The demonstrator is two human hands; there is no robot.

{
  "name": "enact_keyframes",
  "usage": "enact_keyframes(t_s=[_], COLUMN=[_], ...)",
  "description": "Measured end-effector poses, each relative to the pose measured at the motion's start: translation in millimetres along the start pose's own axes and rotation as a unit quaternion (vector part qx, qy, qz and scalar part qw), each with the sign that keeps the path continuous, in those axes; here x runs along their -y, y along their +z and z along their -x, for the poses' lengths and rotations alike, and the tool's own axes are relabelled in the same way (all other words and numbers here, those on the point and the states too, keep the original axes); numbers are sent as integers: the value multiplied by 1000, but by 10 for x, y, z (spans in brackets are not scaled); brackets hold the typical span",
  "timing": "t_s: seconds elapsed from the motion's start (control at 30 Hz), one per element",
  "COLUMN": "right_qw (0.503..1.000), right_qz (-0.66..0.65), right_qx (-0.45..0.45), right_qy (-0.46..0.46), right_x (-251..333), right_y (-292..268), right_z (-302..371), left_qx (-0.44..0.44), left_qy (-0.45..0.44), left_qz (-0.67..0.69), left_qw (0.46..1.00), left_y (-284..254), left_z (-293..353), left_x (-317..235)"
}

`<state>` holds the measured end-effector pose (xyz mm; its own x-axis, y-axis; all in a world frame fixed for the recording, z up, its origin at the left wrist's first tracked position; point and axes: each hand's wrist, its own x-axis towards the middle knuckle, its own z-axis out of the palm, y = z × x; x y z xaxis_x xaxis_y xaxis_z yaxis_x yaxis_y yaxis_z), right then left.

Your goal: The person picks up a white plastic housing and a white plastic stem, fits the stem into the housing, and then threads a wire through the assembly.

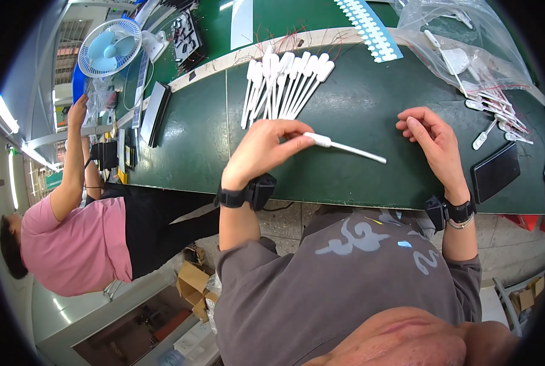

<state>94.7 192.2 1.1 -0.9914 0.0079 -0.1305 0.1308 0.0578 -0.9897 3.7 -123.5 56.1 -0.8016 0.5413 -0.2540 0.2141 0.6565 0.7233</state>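
Note:
My left hand [261, 149] pinches a white plastic stick [359, 151] by its wider end, between thumb and fingers. Its thin shaft points right and slightly toward me, above the green tabletop [339, 180]. Just beyond that hand lies a fanned row of similar white sticks [288, 76], wide ends away from me. My right hand [432, 140] is apart from the stick, fingers loosely bent, thumb separate, nothing in it. To its right lie a loose heap of small white parts with thin red wires [504, 116] and a black flat rectangular device [496, 172].
A clear plastic bag [416, 21] holding white pieces lies at the far right. Beside it is a light-blue sheet with rows of white pieces [370, 30]. Thin red wires cross a pale strip [333, 38]. At left stand a fan [109, 47] and a person in pink [80, 244].

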Motion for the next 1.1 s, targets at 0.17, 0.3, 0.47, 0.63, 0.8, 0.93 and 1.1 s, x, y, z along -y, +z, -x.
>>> enact_keyframes(t_s=[0.17, 0.3, 0.47, 0.63, 0.8, 0.93, 1.1], right_qw=[1000, 1000, 1000, 984, 902, 856, 864], right_qz=[-1, 4, 20, 153, 306, 380, 337], right_qx=[5, 7, 1, 54, 115, 134, 173], right_qy=[13, 11, 17, -73, -280, -324, -331], right_x=[-19, -52, -76, 18, -25, -40, -5], right_y=[0, -14, -37, 78, 263, 434, 551], right_z=[-12, 2, -29, 1, -87, -155, -291], left_qx=[38, 95, 265, 334, 277, 110, -94], left_qy=[-44, 32, 99, 97, 171, 171, 114], left_qz=[-10, -73, -127, -293, -287, -267, -343], left_qw=[998, 992, 951, 891, 901, 942, 928], left_y=[-165, -243, -488, -379, -230, -538, -774], left_z=[-410, -764, -1098, -1716, -1956, -1741, -1199], left_x=[-57, -113, -359, -456, -461, -726, -95])
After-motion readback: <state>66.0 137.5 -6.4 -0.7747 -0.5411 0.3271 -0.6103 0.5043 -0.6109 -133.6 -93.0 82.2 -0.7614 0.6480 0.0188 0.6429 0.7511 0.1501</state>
